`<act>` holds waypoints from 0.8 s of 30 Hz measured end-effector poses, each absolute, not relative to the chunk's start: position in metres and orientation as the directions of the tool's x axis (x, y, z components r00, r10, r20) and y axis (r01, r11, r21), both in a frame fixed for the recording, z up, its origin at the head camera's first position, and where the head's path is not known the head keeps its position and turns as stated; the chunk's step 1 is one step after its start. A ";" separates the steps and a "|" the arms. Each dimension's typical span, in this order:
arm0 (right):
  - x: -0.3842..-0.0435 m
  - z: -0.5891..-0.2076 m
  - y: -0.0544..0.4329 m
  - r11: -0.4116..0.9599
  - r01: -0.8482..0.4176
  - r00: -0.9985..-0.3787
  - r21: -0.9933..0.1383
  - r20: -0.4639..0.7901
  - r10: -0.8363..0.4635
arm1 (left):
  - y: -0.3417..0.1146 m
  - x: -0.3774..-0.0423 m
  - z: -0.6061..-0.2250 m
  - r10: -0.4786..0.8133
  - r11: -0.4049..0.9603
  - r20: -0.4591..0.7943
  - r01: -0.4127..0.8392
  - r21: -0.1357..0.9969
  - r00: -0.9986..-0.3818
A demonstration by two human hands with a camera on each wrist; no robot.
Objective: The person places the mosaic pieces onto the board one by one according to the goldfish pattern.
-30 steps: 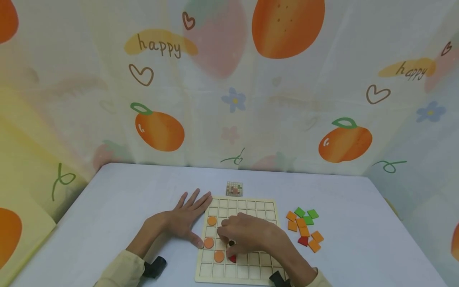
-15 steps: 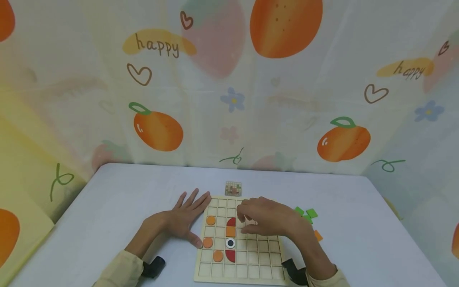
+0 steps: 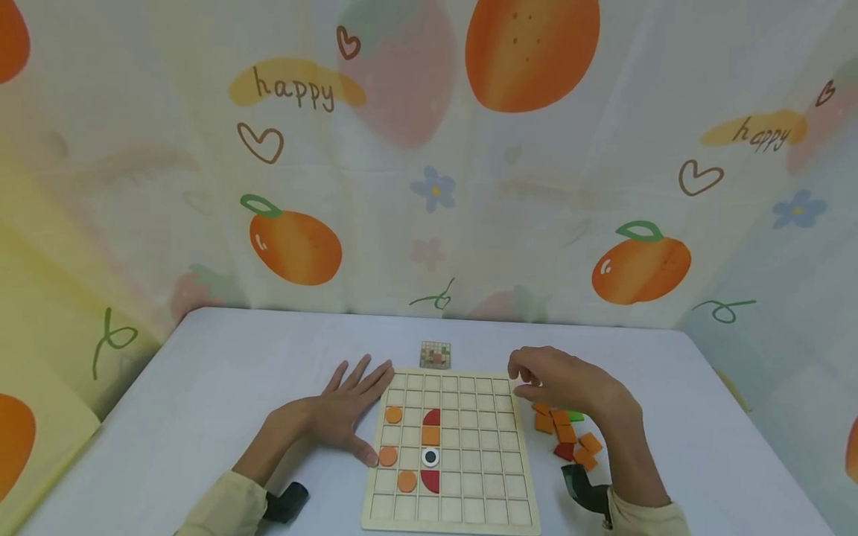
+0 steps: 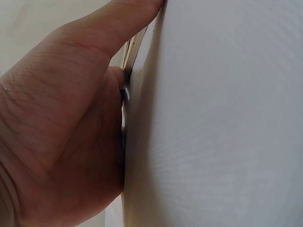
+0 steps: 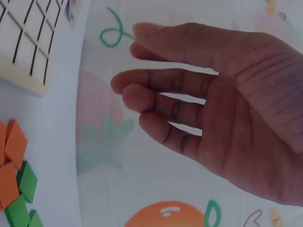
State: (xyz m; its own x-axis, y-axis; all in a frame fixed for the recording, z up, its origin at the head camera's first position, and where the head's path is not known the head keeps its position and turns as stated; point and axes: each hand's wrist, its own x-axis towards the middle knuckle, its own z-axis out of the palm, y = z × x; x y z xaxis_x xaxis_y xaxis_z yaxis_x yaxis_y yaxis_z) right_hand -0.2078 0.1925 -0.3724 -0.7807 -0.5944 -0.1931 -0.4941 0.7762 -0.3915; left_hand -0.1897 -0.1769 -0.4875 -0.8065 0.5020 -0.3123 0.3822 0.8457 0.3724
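Observation:
My left hand [image 3: 335,417] lies spread on the table, its fingertips and thumb touching the left edge of a wooden grid board [image 3: 472,461]. My right hand [image 3: 570,381] hovers near the board's upper right corner. Its fingers are loosely bent around nothing, as the right wrist view confirms. One board column carries a red quarter-round tile [image 3: 432,417], an orange square tile [image 3: 430,435], a black-and-white eye tile [image 3: 430,457] and another red quarter-round tile [image 3: 430,482]. Left of them sit orange round tiles [image 3: 407,481].
Right of the board lie several loose orange square tiles [image 3: 566,433], a red tile [image 3: 564,451] and green tiles [image 5: 27,182], partly covered by the right hand in the head view. A small pattern card [image 3: 436,355] rests behind the board. A printed curtain [image 3: 523,223] hangs behind the table.
My right hand has lifted off the tile column and moved right and away, past the board's right edge. The column is now uncovered. My left hand stays in place.

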 end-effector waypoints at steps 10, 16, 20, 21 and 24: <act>-0.226 -0.397 0.213 0.851 -0.414 -0.818 -0.323 -0.278 -0.503 | -0.177 -0.190 -0.488 0.502 0.847 -0.308 0.387 0.366 -0.808; -0.233 -0.416 0.216 0.867 -0.377 -0.817 -0.326 -0.323 -0.477 | -0.177 -0.190 -0.488 0.495 0.851 -0.316 0.377 0.366 -0.809; -0.236 -0.423 0.216 0.850 -0.399 -0.801 -0.343 -0.320 -0.506 | -0.177 -0.191 -0.487 0.494 0.851 -0.316 0.377 0.365 -0.810; -0.237 -0.424 0.216 0.844 -0.403 -0.795 -0.354 -0.320 -0.514 | -0.177 -0.191 -0.487 0.496 0.850 -0.315 0.377 0.368 -0.809; -0.238 -0.426 0.216 0.834 -0.405 -0.782 -0.375 -0.329 -0.529 | -0.177 -0.191 -0.488 0.500 0.847 -0.312 0.381 0.371 -0.808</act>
